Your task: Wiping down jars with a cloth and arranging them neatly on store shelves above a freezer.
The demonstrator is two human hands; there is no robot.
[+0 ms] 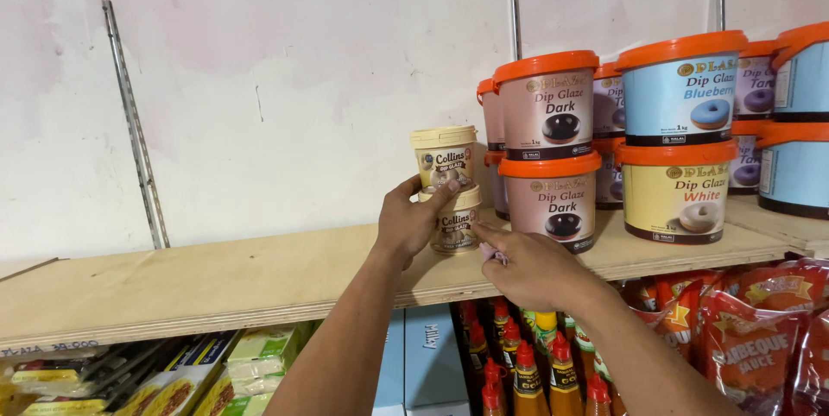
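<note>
Both forearms reach up from the bottom of the view toward two small cream-coloured tubs stacked one on the other on a plywood shelf (216,282). Of the pair, the left hand (406,222) wraps around the join, thumb and fingers closed on the lower cream tub (455,224) while its fingertips touch the base of the upper cream tub (444,155), which sits squarely on top. Just right of the lower tub, the right hand (531,265) rests low over the shelf edge, its fingers pinched on a small pink cloth (492,252) pressed near the tub's foot.

Further right stand larger orange-lidded buckets in stacks of two: a brownish pair (549,148) nearest the hands, then a blue bucket (680,88) on a yellow bucket (676,193), with more behind and beyond. Behind everything rises a pale wall with metal shelf rails (134,122). Below the shelf show red-capped sauce bottles (527,373) and red sauce pouches (751,338).
</note>
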